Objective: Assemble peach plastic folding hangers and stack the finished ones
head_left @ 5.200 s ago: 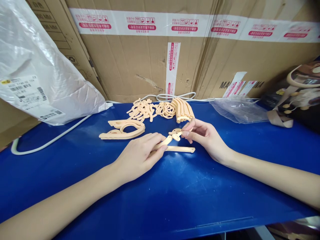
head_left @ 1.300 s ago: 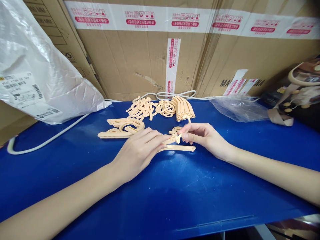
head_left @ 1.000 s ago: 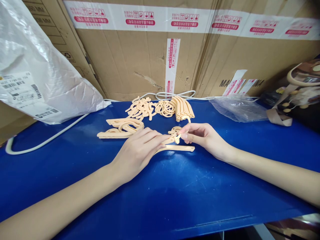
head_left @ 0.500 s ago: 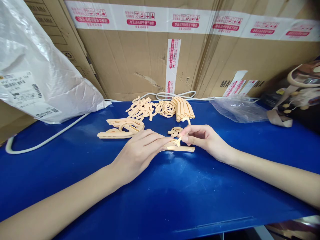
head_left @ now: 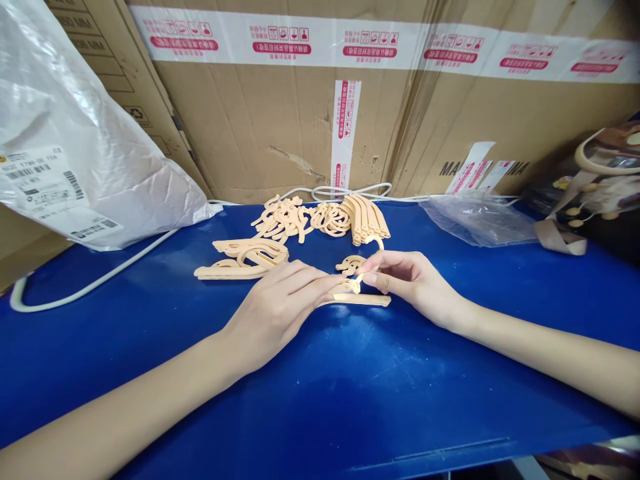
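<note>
My left hand lies over a beige plastic hanger piece, its fingers pressed together on it and its thumb hidden. My right hand pinches a beige hanger hook between thumb and forefinger; the curved end sticks up above the fingers. The hook's lower end meets a small round joint at the left fingertips. Whether it sits inside that joint I cannot tell. Just behind the hands lie a few loose curved pieces. To the left rests a stack of folded hanger parts.
At the back are a heap of loose hooks, ring-like curved pieces and a row of hanger arms. Cardboard boxes stand behind the blue table. A white parcel bag, a cable and a clear plastic bag lie around.
The hook in my right hand tilts slightly, its curved top a little farther right and lower. Both hands stay almost in place.
</note>
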The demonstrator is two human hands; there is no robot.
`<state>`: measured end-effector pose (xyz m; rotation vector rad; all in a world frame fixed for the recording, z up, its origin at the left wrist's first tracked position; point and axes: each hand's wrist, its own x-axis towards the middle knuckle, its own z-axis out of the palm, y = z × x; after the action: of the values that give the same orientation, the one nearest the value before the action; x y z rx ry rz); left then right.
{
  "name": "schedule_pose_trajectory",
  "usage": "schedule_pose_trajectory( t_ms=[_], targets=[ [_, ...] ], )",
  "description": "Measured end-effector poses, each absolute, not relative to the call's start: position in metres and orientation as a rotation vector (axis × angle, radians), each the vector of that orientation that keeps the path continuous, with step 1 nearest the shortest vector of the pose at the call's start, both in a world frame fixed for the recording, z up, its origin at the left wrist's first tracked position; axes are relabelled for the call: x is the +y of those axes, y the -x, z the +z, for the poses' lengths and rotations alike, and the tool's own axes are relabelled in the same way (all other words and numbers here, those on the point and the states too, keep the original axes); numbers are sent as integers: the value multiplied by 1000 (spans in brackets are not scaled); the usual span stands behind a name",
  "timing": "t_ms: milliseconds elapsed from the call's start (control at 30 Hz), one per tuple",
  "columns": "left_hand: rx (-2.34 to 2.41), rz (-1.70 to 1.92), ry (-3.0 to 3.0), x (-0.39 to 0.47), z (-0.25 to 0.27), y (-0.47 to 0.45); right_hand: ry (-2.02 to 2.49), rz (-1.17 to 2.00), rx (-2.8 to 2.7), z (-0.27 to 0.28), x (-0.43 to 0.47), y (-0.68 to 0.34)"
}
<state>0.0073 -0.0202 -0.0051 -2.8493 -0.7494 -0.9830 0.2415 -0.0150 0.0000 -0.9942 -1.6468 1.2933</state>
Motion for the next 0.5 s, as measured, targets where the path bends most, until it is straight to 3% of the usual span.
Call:
schedule_pose_trajectory(
  t_ms=[500],
  targets=[
    [-808,-872,2854,-19,-8,-11,1007,1227,-1698,-1,-15,-240]
  ],
)
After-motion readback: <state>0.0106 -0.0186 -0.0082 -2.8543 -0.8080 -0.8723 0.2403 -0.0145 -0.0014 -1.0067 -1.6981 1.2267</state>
